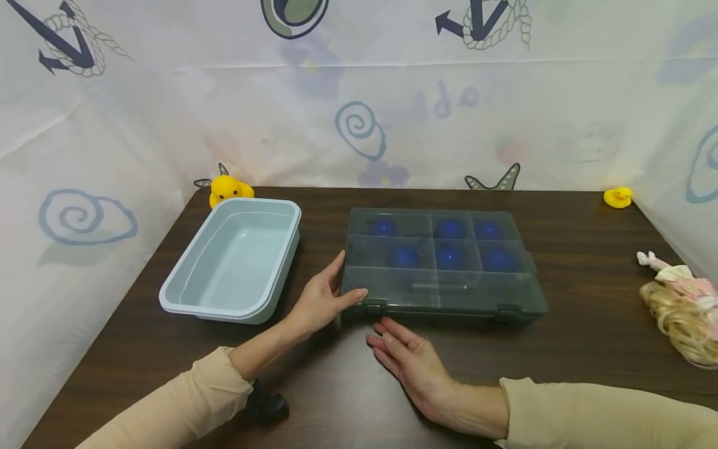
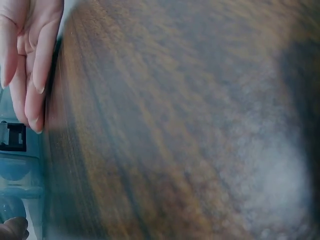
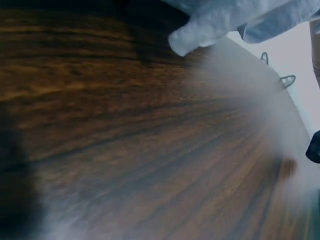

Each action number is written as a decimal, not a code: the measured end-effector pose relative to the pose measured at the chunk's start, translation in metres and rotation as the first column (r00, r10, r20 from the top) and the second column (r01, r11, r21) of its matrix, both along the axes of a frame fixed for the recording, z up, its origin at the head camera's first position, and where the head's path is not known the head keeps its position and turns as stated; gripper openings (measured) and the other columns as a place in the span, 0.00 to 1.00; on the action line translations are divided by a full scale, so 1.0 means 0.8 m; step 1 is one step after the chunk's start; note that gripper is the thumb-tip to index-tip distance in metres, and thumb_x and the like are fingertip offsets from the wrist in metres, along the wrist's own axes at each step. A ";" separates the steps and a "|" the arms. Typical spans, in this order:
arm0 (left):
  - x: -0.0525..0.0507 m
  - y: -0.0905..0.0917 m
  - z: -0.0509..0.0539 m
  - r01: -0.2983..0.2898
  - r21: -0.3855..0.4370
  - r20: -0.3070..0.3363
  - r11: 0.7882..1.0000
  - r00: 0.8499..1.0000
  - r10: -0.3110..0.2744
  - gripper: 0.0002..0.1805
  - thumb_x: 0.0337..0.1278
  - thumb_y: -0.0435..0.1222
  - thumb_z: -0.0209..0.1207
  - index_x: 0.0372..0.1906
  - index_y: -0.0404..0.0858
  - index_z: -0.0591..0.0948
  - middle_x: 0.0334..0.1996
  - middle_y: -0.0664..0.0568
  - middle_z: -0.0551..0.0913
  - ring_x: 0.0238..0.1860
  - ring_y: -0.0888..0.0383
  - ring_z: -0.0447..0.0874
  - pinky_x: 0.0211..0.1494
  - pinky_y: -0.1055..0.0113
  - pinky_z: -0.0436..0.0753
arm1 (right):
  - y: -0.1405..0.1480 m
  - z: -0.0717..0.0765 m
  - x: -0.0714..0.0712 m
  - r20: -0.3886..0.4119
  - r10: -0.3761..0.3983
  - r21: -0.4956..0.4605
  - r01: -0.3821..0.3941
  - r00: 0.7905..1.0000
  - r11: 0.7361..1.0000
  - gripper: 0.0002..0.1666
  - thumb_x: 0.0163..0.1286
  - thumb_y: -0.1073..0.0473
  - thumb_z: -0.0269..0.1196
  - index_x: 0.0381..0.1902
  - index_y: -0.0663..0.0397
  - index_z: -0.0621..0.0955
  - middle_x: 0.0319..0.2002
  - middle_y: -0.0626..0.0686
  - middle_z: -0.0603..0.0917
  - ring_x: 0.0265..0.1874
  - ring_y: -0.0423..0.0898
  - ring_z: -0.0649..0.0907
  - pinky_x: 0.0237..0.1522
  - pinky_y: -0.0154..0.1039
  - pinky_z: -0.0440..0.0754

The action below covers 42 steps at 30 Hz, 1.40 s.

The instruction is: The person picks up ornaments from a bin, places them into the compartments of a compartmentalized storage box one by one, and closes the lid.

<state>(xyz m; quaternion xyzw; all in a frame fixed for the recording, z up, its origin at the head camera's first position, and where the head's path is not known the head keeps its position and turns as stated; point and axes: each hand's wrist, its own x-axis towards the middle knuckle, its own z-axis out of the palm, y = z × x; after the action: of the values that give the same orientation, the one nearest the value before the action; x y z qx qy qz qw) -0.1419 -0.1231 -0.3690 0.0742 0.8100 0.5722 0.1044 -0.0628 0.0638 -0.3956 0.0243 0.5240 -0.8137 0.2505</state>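
Observation:
A flat, see-through grey organizer case (image 1: pixel 392 287) lies on the table with its lid down. Several round blue things (image 1: pixel 449 255) show through the lid in separate compartments. At the case's front left corner, my left hand (image 1: pixel 320 302) rests with its fingers extended along the side and its thumb reaching over the front edge. My right hand (image 1: pixel 423 374) is just in front of the case, palm turned inward, loosely bent fingers near the front left latch (image 1: pixel 374 306). It holds nothing. In the left wrist view, fingertips lie beside a black latch (image 2: pixel 14 136).
A light blue plastic basin (image 1: pixel 230 305) stands left of the case. Behind it sits a yellow toy (image 1: pixel 227 189). A small rubber duck (image 1: pixel 618 197) is at the far right corner, and a blond doll (image 1: pixel 684 305) lies at the right edge of the table (image 1: pixel 589 299).

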 end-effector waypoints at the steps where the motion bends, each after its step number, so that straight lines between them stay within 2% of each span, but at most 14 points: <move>1: 0.000 0.001 0.000 0.001 0.001 0.001 1.000 1.000 -0.001 0.50 0.52 0.38 0.66 0.74 0.37 0.48 0.74 0.47 0.51 0.70 0.52 0.57 0.65 0.59 0.66 | -0.001 -0.001 0.000 0.003 -0.017 -0.004 0.017 1.000 1.000 0.32 0.76 0.62 0.44 0.71 0.71 0.49 0.70 0.69 0.53 0.67 0.57 0.65 0.64 0.40 0.68; 7: -0.001 0.004 0.001 -0.004 0.011 0.008 1.000 1.000 0.004 0.50 0.52 0.37 0.66 0.74 0.37 0.48 0.73 0.47 0.52 0.70 0.51 0.58 0.64 0.59 0.67 | -0.002 -0.004 -0.003 0.026 -0.073 -0.009 0.073 0.997 0.997 0.29 0.77 0.63 0.42 0.70 0.72 0.53 0.68 0.71 0.58 0.63 0.54 0.70 0.62 0.41 0.71; 11: -0.001 0.003 0.001 -0.011 -0.002 0.015 1.000 1.000 0.011 0.50 0.52 0.38 0.67 0.74 0.38 0.48 0.73 0.47 0.52 0.70 0.51 0.58 0.63 0.58 0.67 | -0.001 -0.004 -0.007 0.048 -0.098 0.007 0.098 0.994 0.995 0.26 0.76 0.64 0.43 0.66 0.74 0.58 0.63 0.71 0.67 0.57 0.49 0.77 0.59 0.41 0.74; 16: -0.002 0.003 -0.001 -0.018 -0.007 0.014 1.000 1.000 0.018 0.50 0.52 0.38 0.67 0.74 0.38 0.48 0.73 0.46 0.53 0.70 0.51 0.58 0.64 0.58 0.66 | -0.002 -0.001 -0.011 0.073 -0.101 0.047 0.097 0.992 0.994 0.20 0.74 0.64 0.49 0.57 0.73 0.64 0.48 0.59 0.82 0.47 0.44 0.83 0.53 0.38 0.79; 19: -0.001 0.003 -0.001 -0.020 -0.003 0.013 1.000 1.000 0.020 0.50 0.52 0.38 0.67 0.74 0.38 0.48 0.73 0.46 0.53 0.70 0.51 0.58 0.64 0.58 0.67 | -0.006 0.000 -0.015 0.067 -0.107 0.059 0.103 0.992 0.993 0.15 0.71 0.65 0.53 0.51 0.69 0.66 0.40 0.53 0.84 0.41 0.42 0.84 0.49 0.36 0.81; 23: 0.000 0.003 -0.002 -0.023 -0.004 0.015 1.000 1.000 0.023 0.50 0.52 0.38 0.67 0.74 0.38 0.48 0.73 0.46 0.53 0.69 0.51 0.58 0.64 0.58 0.67 | -0.014 0.001 -0.021 0.061 -0.132 0.057 0.128 0.989 0.990 0.11 0.70 0.63 0.57 0.45 0.65 0.70 0.34 0.51 0.86 0.37 0.42 0.85 0.45 0.35 0.82; 30: 0.000 0.001 -0.004 -0.025 -0.006 0.012 1.000 1.000 0.025 0.50 0.52 0.38 0.66 0.74 0.37 0.49 0.73 0.45 0.53 0.69 0.51 0.59 0.64 0.59 0.67 | -0.024 0.004 -0.030 0.045 -0.125 0.101 0.120 0.991 0.988 0.24 0.68 0.52 0.59 0.45 0.72 0.77 0.31 0.51 0.85 0.32 0.43 0.86 0.42 0.39 0.84; 35: -0.002 0.000 -0.004 -0.014 -0.025 0.006 1.000 1.000 0.014 0.50 0.52 0.39 0.66 0.74 0.37 0.49 0.73 0.46 0.54 0.69 0.51 0.59 0.64 0.59 0.67 | -0.025 0.005 -0.032 0.041 -0.094 0.128 0.088 0.995 0.988 0.24 0.69 0.49 0.57 0.42 0.70 0.78 0.27 0.51 0.85 0.30 0.43 0.86 0.39 0.39 0.85; 42: -0.003 0.000 -0.002 -0.016 -0.032 -0.001 0.999 1.000 0.016 0.50 0.52 0.39 0.66 0.74 0.37 0.49 0.73 0.46 0.53 0.69 0.51 0.59 0.64 0.59 0.67 | -0.026 0.005 -0.033 0.004 -0.015 0.148 0.014 1.000 0.989 0.30 0.71 0.42 0.53 0.42 0.70 0.76 0.28 0.50 0.83 0.31 0.45 0.86 0.40 0.43 0.84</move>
<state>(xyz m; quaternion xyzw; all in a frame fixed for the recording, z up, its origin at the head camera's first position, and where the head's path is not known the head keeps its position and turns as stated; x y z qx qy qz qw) -0.1442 -0.1235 -0.3708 0.0663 0.8196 0.5600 0.1009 -0.0891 0.0433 -0.3914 0.0486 0.5820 -0.7744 0.2434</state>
